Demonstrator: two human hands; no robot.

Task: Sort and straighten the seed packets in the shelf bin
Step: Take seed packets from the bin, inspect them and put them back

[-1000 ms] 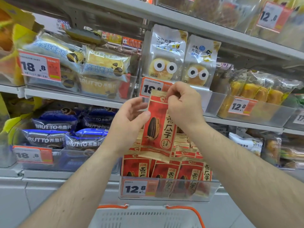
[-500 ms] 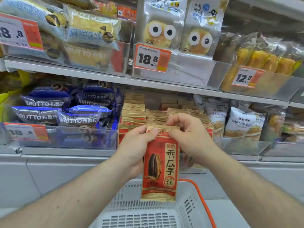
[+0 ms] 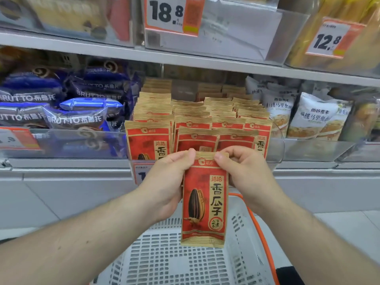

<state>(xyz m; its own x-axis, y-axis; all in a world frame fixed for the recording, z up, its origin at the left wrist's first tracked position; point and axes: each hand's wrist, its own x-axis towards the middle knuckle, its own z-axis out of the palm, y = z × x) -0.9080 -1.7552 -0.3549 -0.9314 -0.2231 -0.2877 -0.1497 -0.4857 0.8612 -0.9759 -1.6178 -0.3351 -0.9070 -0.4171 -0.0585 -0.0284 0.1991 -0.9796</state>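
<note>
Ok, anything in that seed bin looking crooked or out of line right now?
Yes. In the seed bin, the two front middle packets sit lower than their neighbours and overlap. Both hands hold another packet over the basket.

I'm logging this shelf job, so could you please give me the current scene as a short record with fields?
held item: one red seed packet, upright, printed face toward the camera
left hand: pinches the packet's top left corner
right hand: pinches its top right corner
shelf bin: clear, with rows of matching packets standing behind the held one
below: white basket with orange handle
left neighbour: blue snack bags
</note>
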